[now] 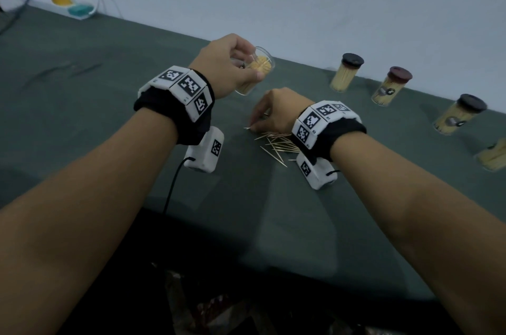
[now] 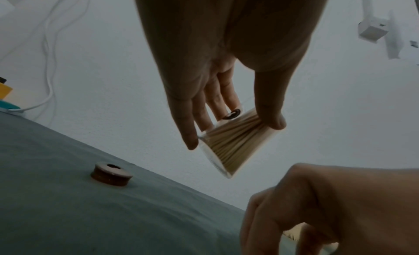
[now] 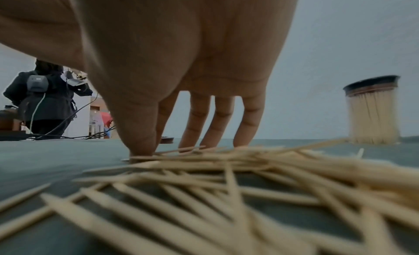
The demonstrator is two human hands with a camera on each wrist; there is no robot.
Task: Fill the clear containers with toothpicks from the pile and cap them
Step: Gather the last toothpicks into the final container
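A dull green cloth covers the worktop (image 1: 82, 115), matte and faintly creased. The left hand (image 1: 227, 66) holds a clear, smooth cylindrical container (image 1: 256, 71) above the cloth, tilted, thumb on one side and fingers on the other; it is packed with pale wooden toothpicks whose ends show at its open mouth. Just near and right of it, the right hand (image 1: 276, 112) reaches down to the pile of toothpicks (image 1: 276, 142), thin pointed sticks scattered flat and crossing one another. Its thumb and fingertips (image 3: 142, 146) press on the far-left edge of the pile, pinching at a few sticks; how many cannot be made out. Part of the pile is hidden under the right wrist. A brown round cap (image 2: 111, 173) with a hole in its top lies on the cloth to the left. Three filled, dark-capped containers (image 1: 346, 73) stand along the far right; a fourth at the right edge is cut off.
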